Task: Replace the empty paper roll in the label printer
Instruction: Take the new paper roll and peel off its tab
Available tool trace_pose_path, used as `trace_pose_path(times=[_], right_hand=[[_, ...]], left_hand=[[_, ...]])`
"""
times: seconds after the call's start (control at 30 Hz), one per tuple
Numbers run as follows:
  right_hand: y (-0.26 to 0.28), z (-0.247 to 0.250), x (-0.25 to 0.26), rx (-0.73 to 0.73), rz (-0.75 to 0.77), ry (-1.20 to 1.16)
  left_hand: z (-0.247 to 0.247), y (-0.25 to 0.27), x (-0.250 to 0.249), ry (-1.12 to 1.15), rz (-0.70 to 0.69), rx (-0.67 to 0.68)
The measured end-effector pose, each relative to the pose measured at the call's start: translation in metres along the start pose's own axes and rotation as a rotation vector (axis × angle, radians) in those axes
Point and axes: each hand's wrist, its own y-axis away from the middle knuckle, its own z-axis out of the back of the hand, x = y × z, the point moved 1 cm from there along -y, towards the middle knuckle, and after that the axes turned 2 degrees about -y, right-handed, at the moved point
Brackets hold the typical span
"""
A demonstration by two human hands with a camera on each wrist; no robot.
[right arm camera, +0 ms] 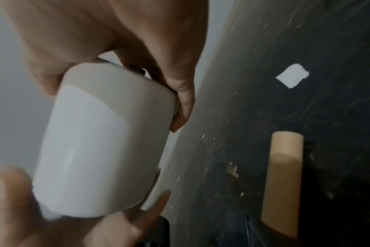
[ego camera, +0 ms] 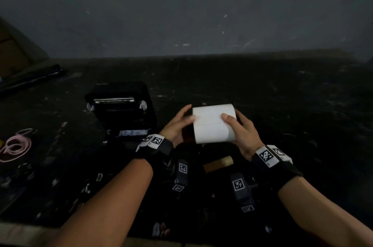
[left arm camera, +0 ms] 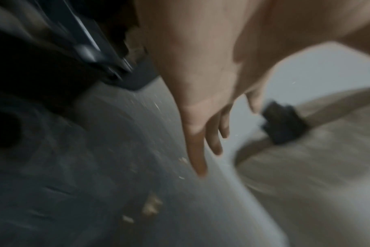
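A white paper roll hangs above the dark table, just right of the black label printer, whose lid stands open. My right hand grips the roll's right end, thumb on its front and fingers behind. My left hand touches the roll's left end with straight fingers. In the right wrist view the roll sits in my right hand, with left fingers blurred at its lower end. The left wrist view is blurred and shows extended fingers beside the printer. A brown empty core lies on the table below the hands.
A pink coiled cable lies at the left edge and a black tube at the back left. Black straps with square markers lie near the front edge. A white paper scrap lies right of the roll. A grey wall closes the back.
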Motion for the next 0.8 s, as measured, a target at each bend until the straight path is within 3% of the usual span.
trace_pose_path(times=[0.1, 0.2, 0.3, 0.33, 0.37, 0.4, 0.53, 0.8], right_hand=[[-0.001, 0.010, 0.010, -0.046, 0.011, 0.004], [-0.008, 0.021, 0.017, -0.051, 0.006, -0.032], [0.012, 0.033, 0.011, -0.083, -0.007, -0.084], [0.014, 0.032, 0.005, -0.090, -0.026, -0.051], [0.044, 0.013, -0.035, -0.163, -0.133, -0.040], [0.047, 0.015, -0.036, -0.190, -0.146, -0.042], [0.057, 0.025, -0.046, -0.213, -0.145, -0.053], [0.059, 0.027, -0.042, -0.178, -0.159, -0.065]], left_hand=[[0.005, -0.007, 0.001, -0.208, 0.066, -0.104], [0.015, -0.018, 0.008, -0.864, -0.021, -0.168], [0.016, -0.010, 0.036, -1.277, -0.064, -0.071], [0.025, -0.013, 0.047, -1.353, 0.000, -0.008], [0.052, 0.009, 0.094, -1.391, 0.103, 0.141], [0.052, 0.008, 0.099, -1.427, 0.149, 0.193], [0.052, 0.001, 0.121, -1.548, 0.282, 0.190], [0.053, -0.014, 0.111, -1.658, 0.288, 0.132]])
